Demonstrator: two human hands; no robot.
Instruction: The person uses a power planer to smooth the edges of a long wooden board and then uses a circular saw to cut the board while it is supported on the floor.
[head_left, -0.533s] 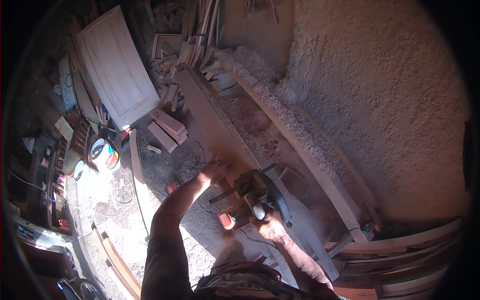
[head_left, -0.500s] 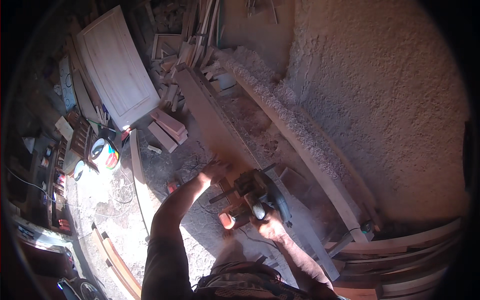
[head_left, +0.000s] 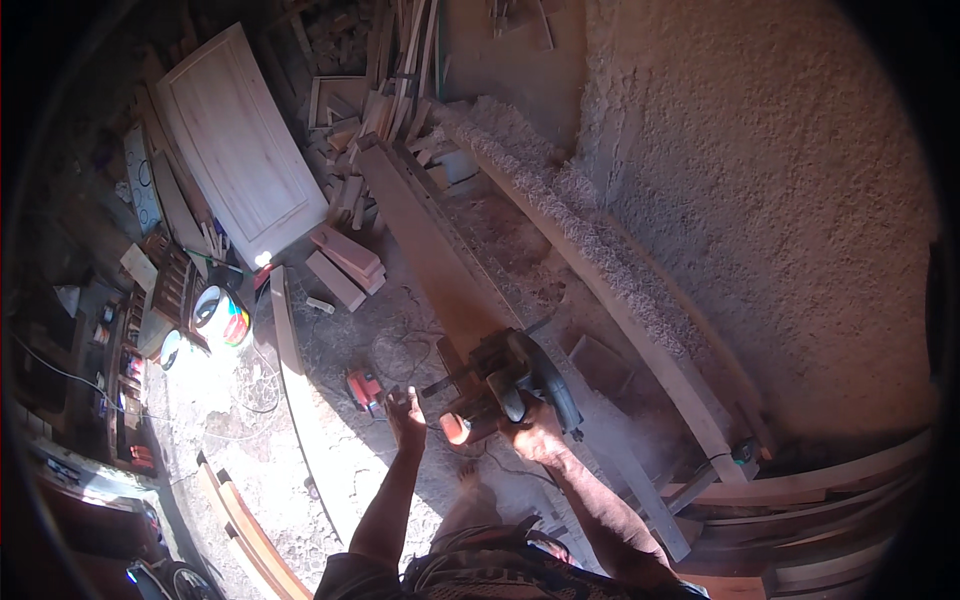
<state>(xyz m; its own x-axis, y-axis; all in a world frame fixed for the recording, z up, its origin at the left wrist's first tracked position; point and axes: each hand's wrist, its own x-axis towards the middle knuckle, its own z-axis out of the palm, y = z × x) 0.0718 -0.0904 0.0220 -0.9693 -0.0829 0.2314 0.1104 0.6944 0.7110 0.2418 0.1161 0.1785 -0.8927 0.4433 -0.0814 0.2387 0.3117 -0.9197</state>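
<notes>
My right hand (head_left: 535,432) is wrapped round the rear handle of a circular saw (head_left: 505,380), which rests on a long wooden plank (head_left: 430,250). The saw has a dark body and a curved blade guard on its right side. Off to the left of the saw, my left hand (head_left: 406,415) is raised clear of the plank, fingers apart and holding nothing. Pale dust hangs beside the saw, over the plank's near end. The blade itself is hidden beneath the guard.
A red power tool (head_left: 365,388) lies on the floor left of my left hand. Short wood blocks (head_left: 345,262) are stacked farther off, near a panelled door (head_left: 245,145) and a white bucket (head_left: 220,316). A shavings-covered beam (head_left: 600,270) runs along the right, and boards (head_left: 830,510) lie at lower right.
My left hand has come off the plank and drawn back toward me, beside the saw. My right hand keeps hold of the saw, which has hardly shifted.
</notes>
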